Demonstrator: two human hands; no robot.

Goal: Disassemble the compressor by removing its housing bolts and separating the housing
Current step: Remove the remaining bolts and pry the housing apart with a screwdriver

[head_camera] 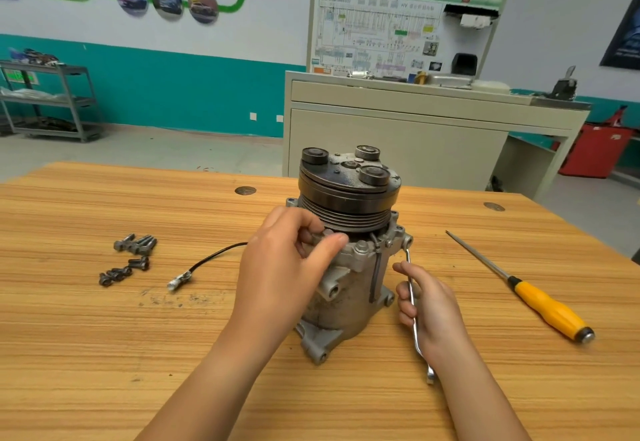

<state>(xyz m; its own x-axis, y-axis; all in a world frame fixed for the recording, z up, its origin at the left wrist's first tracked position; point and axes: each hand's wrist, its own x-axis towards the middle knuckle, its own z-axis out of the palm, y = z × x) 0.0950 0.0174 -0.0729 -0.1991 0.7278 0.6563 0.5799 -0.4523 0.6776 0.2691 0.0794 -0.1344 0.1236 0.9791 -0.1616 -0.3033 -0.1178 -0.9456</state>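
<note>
A grey metal compressor [349, 288] stands upright on the wooden table [104, 354], its black ribbed pulley [346, 198] on top. My left hand [284, 278] reaches to the housing flange just under the pulley, thumb and fingers pinching a bolt head [327, 232] there. Another bolt [361, 246] sits in the flange beside it. My right hand [429, 309] grips a slim metal wrench [414, 312] held upright at the compressor's right side. Several removed bolts [133, 255] lie in loose piles at the left of the table.
A black wire with a white connector [194, 269] trails left from the compressor. A yellow-handled screwdriver [530, 288] lies at the right of the table. Behind the table stand a beige training bench [415, 122], a metal shelf cart [52, 101] and a red bin [595, 149].
</note>
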